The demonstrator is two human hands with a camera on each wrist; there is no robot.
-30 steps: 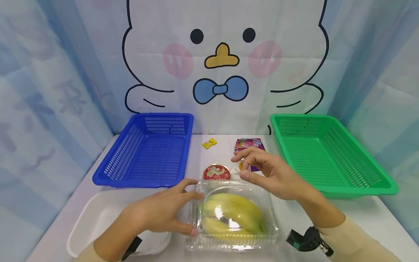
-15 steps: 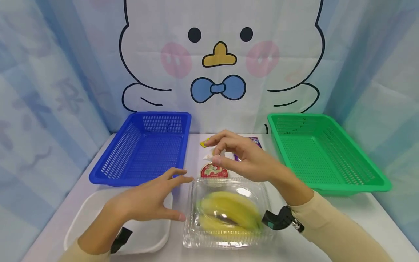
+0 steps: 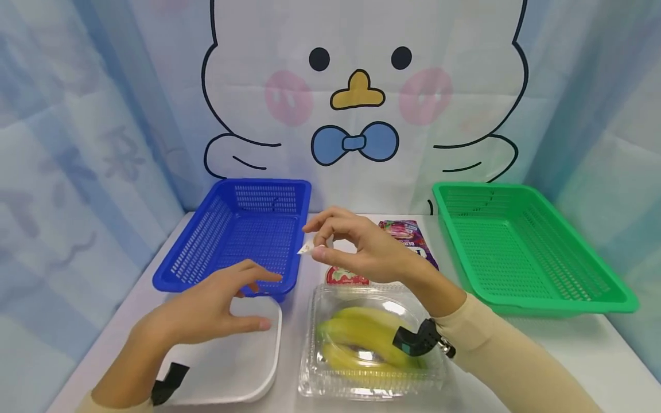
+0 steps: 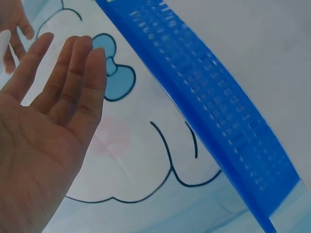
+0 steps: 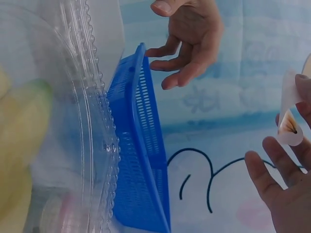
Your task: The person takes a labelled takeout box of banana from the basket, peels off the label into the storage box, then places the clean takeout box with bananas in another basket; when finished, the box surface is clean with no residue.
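Note:
My right hand (image 3: pixel 361 244) pinches a small white printed piece, like a wrapper or packet (image 3: pixel 306 249), between thumb and fingers, beside the blue basket (image 3: pixel 304 229). In the right wrist view this white piece (image 5: pixel 290 132) looks thin and curled, with a brownish print. My left hand (image 3: pixel 206 307) hovers over the white tub (image 3: pixel 271 373), fingers spread and holding nothing; its bare palm (image 4: pixel 39 150) shows in the left wrist view. Below my right forearm is a clear plastic clamshell box (image 3: pixel 310 376), with bananas (image 3: pixel 361 332) inside.
Behind the clamshell lie a red round-topped tin or lid (image 3: pixel 345 276), partly hidden, and a purple snack packet (image 3: pixel 408 235). A green basket (image 3: pixel 563 304) stands on the right. A printed curtain (image 3: pixel 356 189) closes off the back and sides.
My right hand has moved left from over the purple packet, now with the white piece in its fingers. My left hand has drawn back left from the clamshell. The yellow candy is now hidden.

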